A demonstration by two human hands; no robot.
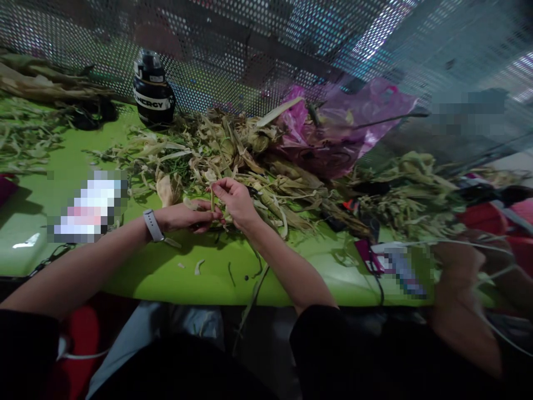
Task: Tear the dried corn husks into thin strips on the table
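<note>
A heap of dried pale leaves and husks (233,155) lies across the green table (166,272). My right hand (235,200) is at the heap's near edge, fingers pinched on a thin leaf strip (212,201) that runs down toward my left hand. My left hand (189,216), with a grey watch band (152,225) on the wrist, is closed on the lower end of the same strip. Both hands almost touch each other.
A black bottle (153,91) stands at the back by a perforated screen (258,50). A pink plastic bag (333,133) lies behind the heap. Another person's arm (462,294) is at the right, near cables and a second pile (408,189). Scraps (199,266) dot the near edge.
</note>
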